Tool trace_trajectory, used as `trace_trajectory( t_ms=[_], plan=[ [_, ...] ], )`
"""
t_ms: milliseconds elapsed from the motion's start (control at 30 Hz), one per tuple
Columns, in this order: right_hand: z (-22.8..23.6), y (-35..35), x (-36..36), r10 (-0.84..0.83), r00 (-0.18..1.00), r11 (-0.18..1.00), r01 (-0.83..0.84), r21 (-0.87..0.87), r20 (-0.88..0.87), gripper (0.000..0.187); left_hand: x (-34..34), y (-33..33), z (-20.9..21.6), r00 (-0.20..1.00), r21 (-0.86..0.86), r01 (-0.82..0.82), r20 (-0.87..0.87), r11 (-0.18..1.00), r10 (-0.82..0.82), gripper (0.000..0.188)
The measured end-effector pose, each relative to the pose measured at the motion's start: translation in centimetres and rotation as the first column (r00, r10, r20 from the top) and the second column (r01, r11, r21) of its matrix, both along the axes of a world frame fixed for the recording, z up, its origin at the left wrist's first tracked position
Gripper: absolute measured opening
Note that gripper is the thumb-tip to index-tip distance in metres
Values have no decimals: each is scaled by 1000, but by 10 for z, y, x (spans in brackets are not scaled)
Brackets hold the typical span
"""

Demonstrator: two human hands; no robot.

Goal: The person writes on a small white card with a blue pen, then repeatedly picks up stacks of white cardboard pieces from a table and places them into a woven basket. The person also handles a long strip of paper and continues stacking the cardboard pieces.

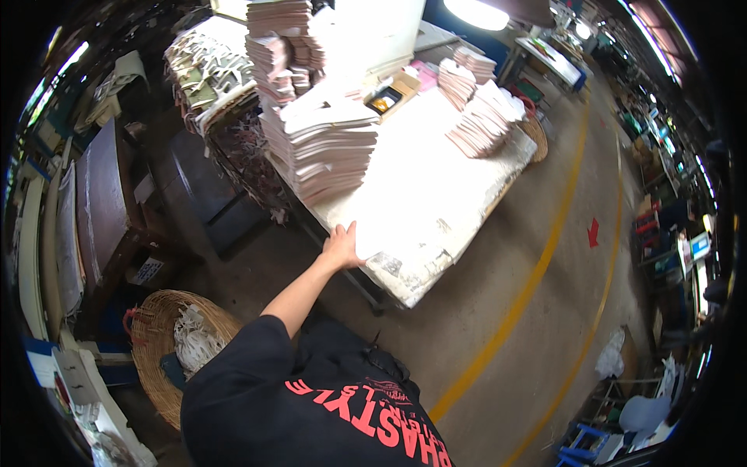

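Black fabric of one shirt [249, 405], with coral lettering across its front, lay nearest the camera along the lower middle. One worktable [412, 210] with a glaring white top stood just ahead, and one bare left hand [340, 247] reached from the short sleeve to touch its near left edge. Its fingers were apart, the thumb spread from the rest; the tabletop lay against them and ran on to their right and beyond their tips. Whether any finger curled beneath the edge could not be told.

On the tabletop, one broad stack [334, 152] of pink-edged layers stood just past the hand, with taller piles [276, 19] behind it, too overlapped to count. Three lower stacks [486, 121] leaned on the far right side. One small cardboard box [410, 84] sat between the two groups, something yellow and black inside.

Farther out were two woven baskets: one basket [148, 358] at lower left holding white strips [198, 342], another basket [539, 140] past the table's right edge. Two yellow lines [537, 280] curved along the floor, one red arrow [594, 233] between them, and one lit lamp [478, 12] glowed at the top
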State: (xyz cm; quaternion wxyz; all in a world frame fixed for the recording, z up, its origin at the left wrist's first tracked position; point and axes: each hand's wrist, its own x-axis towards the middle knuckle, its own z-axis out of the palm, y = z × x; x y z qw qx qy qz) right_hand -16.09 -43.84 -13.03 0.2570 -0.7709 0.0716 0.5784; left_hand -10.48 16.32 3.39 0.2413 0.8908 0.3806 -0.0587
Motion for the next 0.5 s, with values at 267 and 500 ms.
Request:
trace_trajectory(
  t_ms=[267,500],
  plan=[
    [105,145,159,202,952,948,-249,196,230,49,-134,32,57,875,-773,209,422,599,239,86],
    [249,455,132,-165,883,656,430,620,-439,70,-269,104,172,846,-518,415,522,748,-109,109]
  ],
)
